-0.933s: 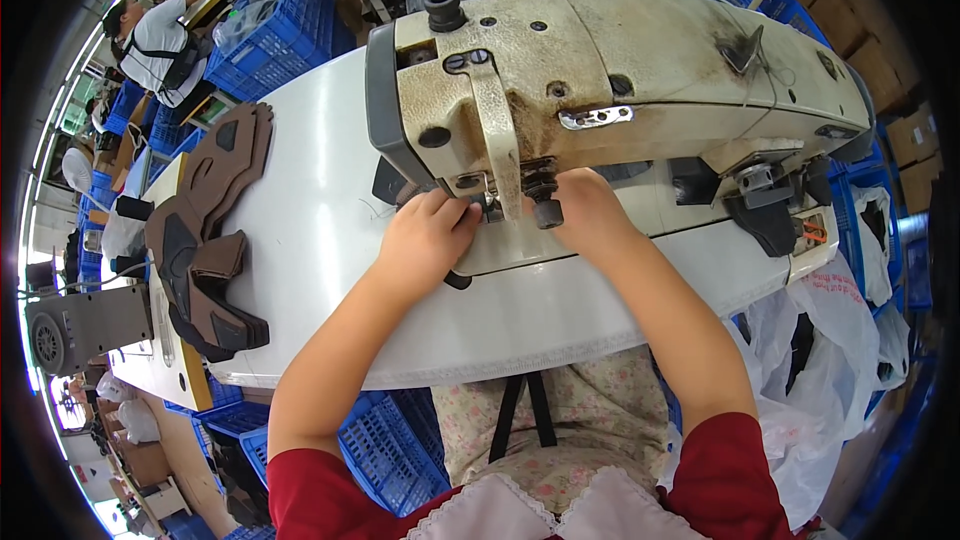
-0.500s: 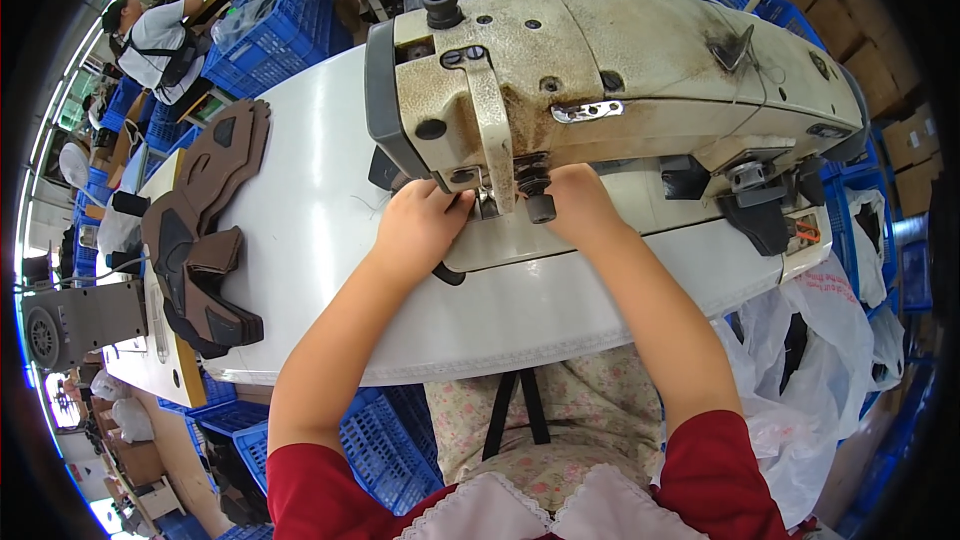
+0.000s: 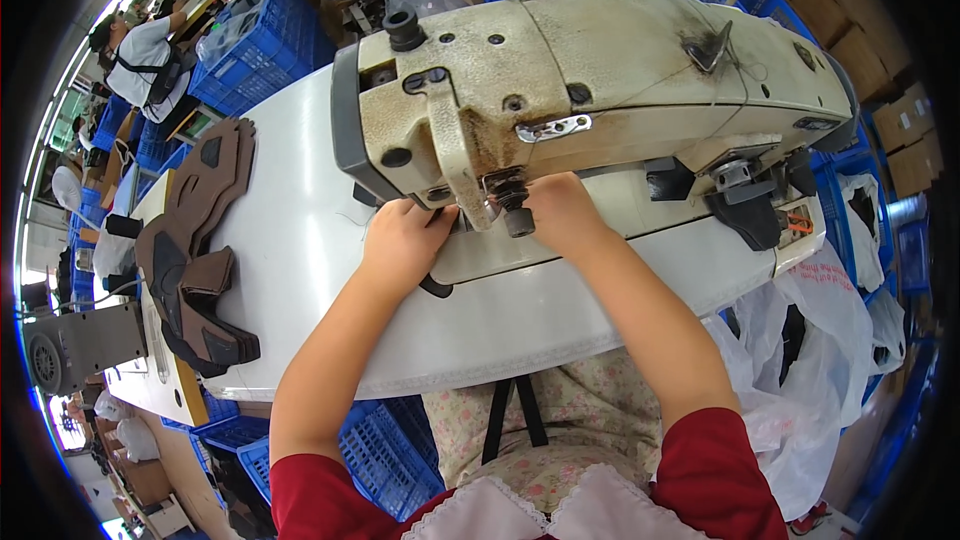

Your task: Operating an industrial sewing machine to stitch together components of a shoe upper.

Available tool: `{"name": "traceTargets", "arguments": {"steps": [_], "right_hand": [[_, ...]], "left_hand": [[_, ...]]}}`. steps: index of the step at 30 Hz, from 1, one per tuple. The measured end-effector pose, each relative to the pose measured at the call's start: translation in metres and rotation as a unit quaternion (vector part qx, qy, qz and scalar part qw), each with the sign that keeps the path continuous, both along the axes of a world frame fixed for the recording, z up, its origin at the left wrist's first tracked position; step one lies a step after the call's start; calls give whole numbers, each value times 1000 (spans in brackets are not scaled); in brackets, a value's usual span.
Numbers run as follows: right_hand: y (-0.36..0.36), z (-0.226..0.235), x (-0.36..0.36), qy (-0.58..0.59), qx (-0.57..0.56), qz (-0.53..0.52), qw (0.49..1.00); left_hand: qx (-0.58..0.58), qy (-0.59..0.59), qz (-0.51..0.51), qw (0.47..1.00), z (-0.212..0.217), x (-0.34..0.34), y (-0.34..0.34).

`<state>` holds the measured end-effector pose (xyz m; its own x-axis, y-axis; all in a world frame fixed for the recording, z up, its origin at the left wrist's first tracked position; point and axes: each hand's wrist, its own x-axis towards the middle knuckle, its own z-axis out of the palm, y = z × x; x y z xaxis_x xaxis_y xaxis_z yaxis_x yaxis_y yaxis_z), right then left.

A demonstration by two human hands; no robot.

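Note:
A beige sewing machine (image 3: 600, 90) stands over a white table, its head between me and the far side. My left hand (image 3: 405, 245) is closed beside the needle area, fingers curled in and thumb toward the presser foot. A dark piece (image 3: 436, 286) pokes out from under that hand; most of it is hidden, so its kind is unclear. On the other side of the black tension knob (image 3: 518, 220), my right hand (image 3: 562, 212) reaches in under the machine arm. Its fingertips are hidden behind the machine parts.
Stacked brown and dark shoe-upper pieces (image 3: 195, 260) lie on the left of the white table (image 3: 300, 180). A grey motor unit (image 3: 85, 345) stands beyond them. Blue crates (image 3: 265, 45) and a seated person (image 3: 150, 65) are at far left. White plastic bags (image 3: 790, 370) hang at right.
The machine and table sit slightly farther left in view, as the view has shifted. Both hands stay by the needle, with the left hand slightly lower in view.

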<state>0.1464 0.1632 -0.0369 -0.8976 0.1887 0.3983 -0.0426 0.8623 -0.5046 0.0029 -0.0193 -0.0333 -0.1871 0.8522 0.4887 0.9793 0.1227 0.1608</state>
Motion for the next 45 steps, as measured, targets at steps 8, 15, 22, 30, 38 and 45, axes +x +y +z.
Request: {"name": "traceTargets", "arguments": {"steps": [8, 15, 22, 30, 38, 45], "right_hand": [[2, -1, 3, 2, 21, -8, 1000], [1, -3, 1, -3, 14, -11, 1000], [1, -4, 1, 10, 24, -8, 1000], [1, -5, 1, 14, 27, -4, 1000], [0, -2, 2, 14, 20, -8, 1000], [2, -5, 1, 15, 27, -1, 1000]], "left_hand": [[-85, -62, 25, 994, 13, 7, 1], [-57, -35, 1, 998, 13, 5, 0], [-44, -26, 2, 999, 9, 4, 0], [-35, 21, -19, 999, 6, 1, -1], [-20, -2, -16, 1000, 7, 3, 1], [-14, 18, -27, 999, 5, 1, 0]]}}
